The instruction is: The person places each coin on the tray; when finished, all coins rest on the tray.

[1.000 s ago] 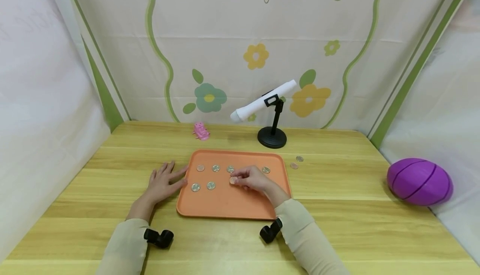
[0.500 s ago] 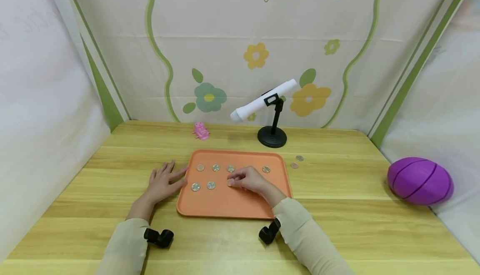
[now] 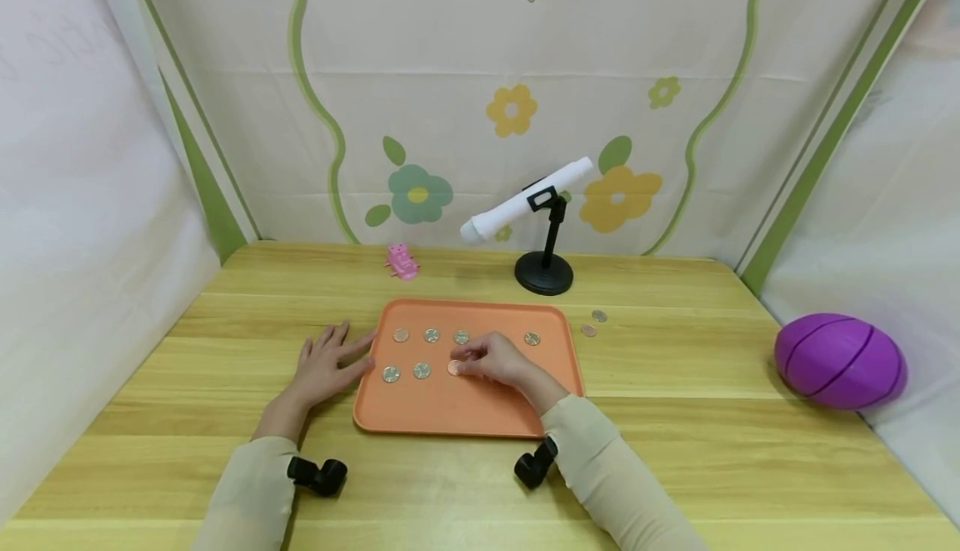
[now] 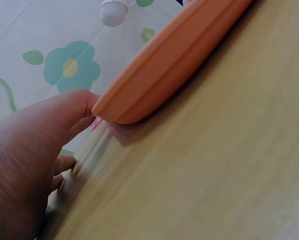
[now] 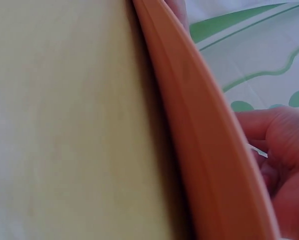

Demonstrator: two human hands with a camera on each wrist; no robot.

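Note:
An orange tray (image 3: 480, 418) lies on the table, with several coins on it in two rows. My left hand (image 3: 327, 372) rests spread beside it, thumb and forefinger at the tray's left rim; in the left wrist view a finger of the left hand (image 4: 54, 117) touches that rim. Over the tray, my right hand (image 3: 498, 361) pinches a copper-coloured coin (image 3: 454, 368) low at the surface, right of a silvery coin (image 3: 422, 371). Another coin (image 3: 461, 338) lies just behind the fingertips. In the right wrist view the tray wall (image 5: 204, 130) partly hides the right hand (image 5: 284, 155).
A white microphone (image 3: 517, 205) on a black stand (image 3: 543, 274) is behind the tray. A pink figurine (image 3: 402, 262) sits at the back left. Two loose coins, one silvery coin (image 3: 599, 316) and one copper coin (image 3: 588, 330), lie right of the tray. A purple ball (image 3: 840, 361) is far right.
My right hand has shifted slightly left and toward me, bringing the copper-coloured coin along into the front row. The left hand has stayed at the tray's edge.

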